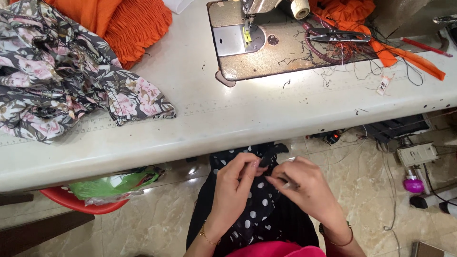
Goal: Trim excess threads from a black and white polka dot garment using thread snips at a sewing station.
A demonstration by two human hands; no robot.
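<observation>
Below the table (228, 128) edge, I have my left hand (233, 188) pinched shut on the dotted cloth (259, 204) in my lap. Just right of it, my right hand (307, 185) is closed on a small tool (288, 183) touching that cloth.

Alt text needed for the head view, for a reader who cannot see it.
Two bare hands, left hand and right hand, pinch black polka-dot fabric in the lap, below a white sewing table. On the table sit a sewing machine, floral cloth and orange cloth.
</observation>
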